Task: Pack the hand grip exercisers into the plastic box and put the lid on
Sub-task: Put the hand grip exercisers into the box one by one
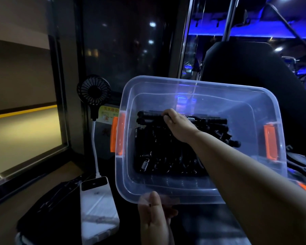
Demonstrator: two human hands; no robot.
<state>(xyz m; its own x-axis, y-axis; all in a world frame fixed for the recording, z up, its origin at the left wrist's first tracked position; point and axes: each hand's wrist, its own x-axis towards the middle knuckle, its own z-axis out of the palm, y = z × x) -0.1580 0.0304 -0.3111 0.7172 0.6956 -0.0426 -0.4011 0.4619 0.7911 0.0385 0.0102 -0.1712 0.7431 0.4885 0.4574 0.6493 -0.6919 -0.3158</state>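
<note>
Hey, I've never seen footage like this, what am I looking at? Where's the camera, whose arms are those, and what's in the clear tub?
No machine here: one wide-angle camera sits on a person's head, looking forward and down, so the arms are the wearer's own. The left hand holds the near rim of the clear plastic box, thumb on top. The right hand reaches inside, fingers curled over one of the black hand grip exercisers piled on the bottom. The box has orange latches at both ends and no lid on it. To its left are a small black fan and a white power bank. The scene is dim, so finer detail is unclear.
</note>
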